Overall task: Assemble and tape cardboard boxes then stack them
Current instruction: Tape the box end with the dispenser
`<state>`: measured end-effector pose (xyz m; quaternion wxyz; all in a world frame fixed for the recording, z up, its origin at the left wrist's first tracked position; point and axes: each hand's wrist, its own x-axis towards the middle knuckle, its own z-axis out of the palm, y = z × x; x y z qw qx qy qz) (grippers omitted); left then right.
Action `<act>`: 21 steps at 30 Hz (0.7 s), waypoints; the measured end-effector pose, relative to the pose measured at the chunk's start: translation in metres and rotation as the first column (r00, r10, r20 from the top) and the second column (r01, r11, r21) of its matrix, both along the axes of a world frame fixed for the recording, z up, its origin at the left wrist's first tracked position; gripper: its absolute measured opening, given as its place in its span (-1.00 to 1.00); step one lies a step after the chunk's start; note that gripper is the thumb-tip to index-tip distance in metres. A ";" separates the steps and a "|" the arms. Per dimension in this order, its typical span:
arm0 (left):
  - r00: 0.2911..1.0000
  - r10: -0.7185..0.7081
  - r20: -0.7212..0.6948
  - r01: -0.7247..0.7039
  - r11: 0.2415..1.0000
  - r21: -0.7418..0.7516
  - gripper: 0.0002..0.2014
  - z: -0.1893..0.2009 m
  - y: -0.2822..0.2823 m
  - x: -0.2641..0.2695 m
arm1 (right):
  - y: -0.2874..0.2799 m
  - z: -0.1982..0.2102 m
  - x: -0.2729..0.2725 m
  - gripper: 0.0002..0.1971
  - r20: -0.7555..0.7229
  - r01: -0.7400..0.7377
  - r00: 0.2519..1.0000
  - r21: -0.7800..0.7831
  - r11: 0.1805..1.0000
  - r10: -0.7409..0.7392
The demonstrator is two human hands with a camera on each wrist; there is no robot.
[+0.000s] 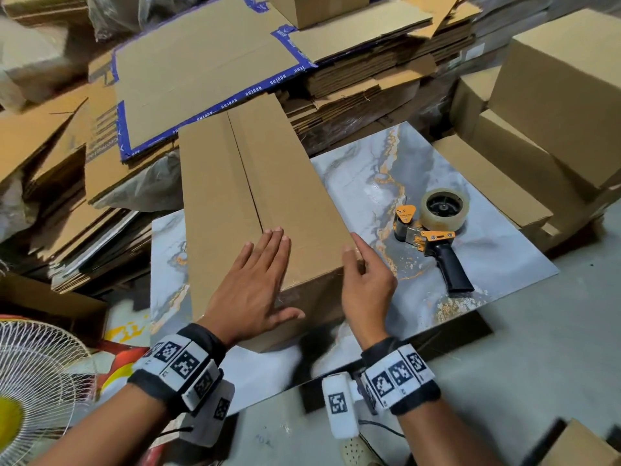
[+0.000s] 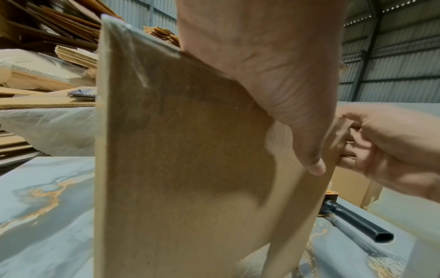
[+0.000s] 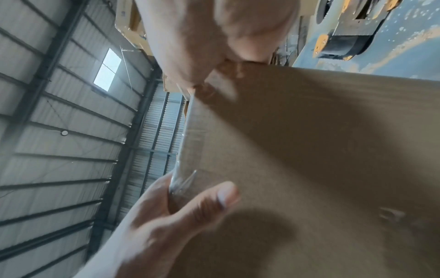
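A long brown cardboard box (image 1: 235, 196) lies closed on a marbled grey board (image 1: 386, 169), its top seam running away from me. My left hand (image 1: 258, 274) presses flat on the top near the close end, with its thumb down the end face (image 2: 178, 169). My right hand (image 1: 366, 284) grips the near right corner, thumb on top and fingers curled against the side (image 2: 393, 146). Clear tape (image 3: 188, 150) shows along the end face's edge. An orange and black tape dispenser (image 1: 433, 227) with a clear roll lies on the board, right of the box.
Stacks of flat cardboard sheets (image 1: 201, 62) fill the back and left. Assembled boxes (image 1: 554, 95) are piled at the right, touching the board. A white fan (image 1: 30, 381) stands at the lower left, and another box corner (image 1: 578, 445) shows at the bottom right.
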<state>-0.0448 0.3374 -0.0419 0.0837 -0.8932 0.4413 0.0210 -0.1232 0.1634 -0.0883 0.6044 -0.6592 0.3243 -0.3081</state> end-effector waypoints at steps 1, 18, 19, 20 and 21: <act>1.000 0.001 0.002 -0.001 1.000 0.003 0.20 0.001 0.000 0.000 | -0.003 0.002 0.001 -0.73 0.025 0.033 0.999 0.015 0.999 -0.033; 1.000 -0.001 0.018 0.001 1.000 0.009 0.18 0.001 0.001 -0.003 | -0.004 0.024 0.046 -0.59 0.307 0.248 0.901 0.218 0.944 -0.308; 1.000 -0.002 0.020 0.001 1.000 0.014 0.18 0.002 0.001 -0.003 | -0.001 0.024 0.049 -0.61 0.326 0.275 0.883 0.226 0.935 -0.338; 1.000 -0.003 0.022 0.003 1.000 0.019 0.18 0.002 0.001 -0.002 | 0.001 0.020 0.051 -0.63 0.338 0.298 0.868 0.228 0.927 -0.362; 1.000 -0.004 0.024 0.004 1.000 0.022 0.19 0.001 0.001 -0.002 | 0.002 0.015 0.051 -0.65 0.351 0.307 0.860 0.227 0.924 -0.371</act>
